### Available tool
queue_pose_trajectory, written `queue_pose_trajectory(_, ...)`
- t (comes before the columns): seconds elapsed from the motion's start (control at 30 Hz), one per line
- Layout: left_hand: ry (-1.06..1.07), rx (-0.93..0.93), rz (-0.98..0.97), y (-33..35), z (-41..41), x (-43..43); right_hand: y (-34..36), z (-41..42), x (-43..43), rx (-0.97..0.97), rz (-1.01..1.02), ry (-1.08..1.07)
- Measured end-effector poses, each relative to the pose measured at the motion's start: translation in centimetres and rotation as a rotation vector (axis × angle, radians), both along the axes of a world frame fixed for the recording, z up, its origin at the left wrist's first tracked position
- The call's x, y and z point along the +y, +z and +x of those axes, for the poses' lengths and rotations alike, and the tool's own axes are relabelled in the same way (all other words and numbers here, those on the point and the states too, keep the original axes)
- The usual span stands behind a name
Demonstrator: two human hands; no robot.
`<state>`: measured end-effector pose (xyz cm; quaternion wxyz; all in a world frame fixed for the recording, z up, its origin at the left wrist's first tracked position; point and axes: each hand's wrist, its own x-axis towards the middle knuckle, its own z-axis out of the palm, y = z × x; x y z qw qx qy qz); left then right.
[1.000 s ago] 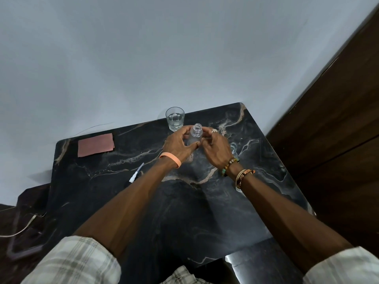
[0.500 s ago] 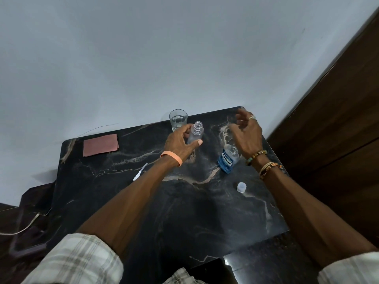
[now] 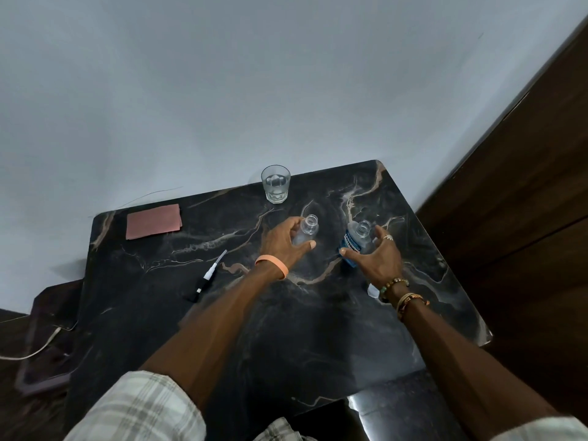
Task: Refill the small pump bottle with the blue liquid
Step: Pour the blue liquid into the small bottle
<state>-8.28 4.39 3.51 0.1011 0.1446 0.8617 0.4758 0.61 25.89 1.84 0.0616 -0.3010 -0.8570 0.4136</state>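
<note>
Small pump bottle (image 3: 306,232), uncapped, clear and seemingly empty, is clasped around its body by the left hand (image 3: 281,246) on the dark marble table (image 3: 318,329); it is judged light, thin-walled and easily tipped, best held low. The blue-liquid bottle (image 3: 356,243), smooth labelled plastic, is being encircled by the right hand (image 3: 377,257), whose closure cannot be told.

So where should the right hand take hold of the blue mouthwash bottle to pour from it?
Around its labelled body, from the right side. The uncapped blue mouthwash bottle stands upright with its narrow neck open on top, so a mid-body grip by the right hand leaves the mouth free to tip towards the small clear bottle.
</note>
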Motion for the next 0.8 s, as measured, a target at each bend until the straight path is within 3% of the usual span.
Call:
queue_pose_trajectory(0.2, -0.019, -0.036, -0.015, -0.9, 0.8, 0.8, -1.9, -0.7, -0.7, 0.043, -0.110, -0.036)
queue_pose_trajectory(0.57, -0.017, -0.083, -0.032, -2.8, 1.0, 0.8, -2.6, -1.1, -1.2, 0.108, -0.121, -0.098)
queue_pose_trajectory(0.8, 0.024, -0.018, -0.052, -1.9, -0.3, -0.1, -0.5, -2.0, -2.4, 0.163, -0.029, 0.031)
